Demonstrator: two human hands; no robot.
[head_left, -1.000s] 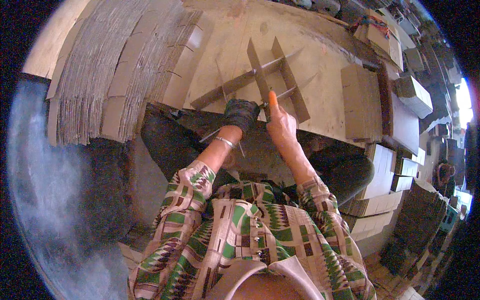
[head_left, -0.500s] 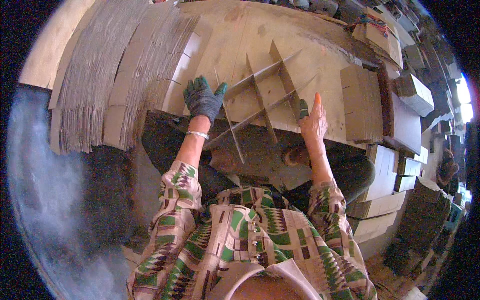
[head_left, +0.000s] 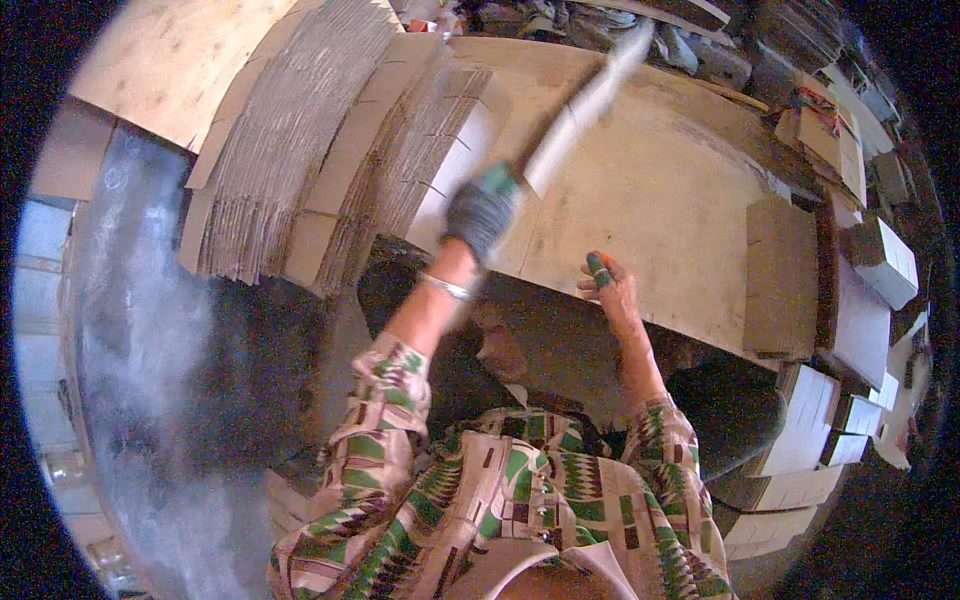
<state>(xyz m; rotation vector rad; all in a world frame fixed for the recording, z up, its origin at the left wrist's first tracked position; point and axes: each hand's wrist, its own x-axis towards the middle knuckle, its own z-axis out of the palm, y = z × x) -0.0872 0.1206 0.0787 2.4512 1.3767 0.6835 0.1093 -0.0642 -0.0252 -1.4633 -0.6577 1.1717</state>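
My left hand point(head_left: 480, 215), in a grey knit glove with green fingertips, is closed on the near end of a folded cardboard divider point(head_left: 570, 118). The divider points away over the wooden board point(head_left: 640, 180) as a narrow bundle, smeared by motion. My right hand point(head_left: 610, 280) hovers by the board's near edge, apart from the divider. It is bare except for a green cover on the thumb and an orange one on a finger. Its fingers are curled in, and nothing shows between them.
Long rows of stacked cardboard strips point(head_left: 300, 140) stand left of the board. At its right end is another stack of cardboard pieces point(head_left: 780, 275). Bundled cardboard point(head_left: 885, 260) lies farther right, and more piles sit lower right.
The open grid of crossed strips has been folded flat into a narrow bundle, now gripped by my left hand and swung outward. My right hand has curled its fingers. The view has shifted.
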